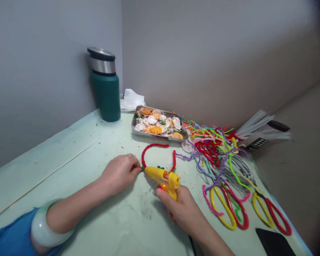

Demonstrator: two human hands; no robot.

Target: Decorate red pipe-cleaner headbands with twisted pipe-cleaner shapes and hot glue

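My right hand (176,202) is wrapped round the handle of a yellow hot glue gun (160,174), which has a small orange light lit on its side. The gun's nozzle points left, close to the fingertips of my left hand (122,172). Those fingers are pinched on the lower end of a curved red pipe cleaner (144,153), where a bit of dark green shows. Another red piece (174,160) stands just behind the gun, and small green bits (160,167) peek out above its body. The gun hides how these parts join.
A metal tray (160,137) of seashells lies behind my hands. Right of it spreads a tangle of coloured pipe cleaners (210,149), with two pairs of scissors (224,206) (272,213) and a black phone-like slab (274,243). A green bottle (106,96), tissue (133,99) and thin stick (48,176) are leftward.
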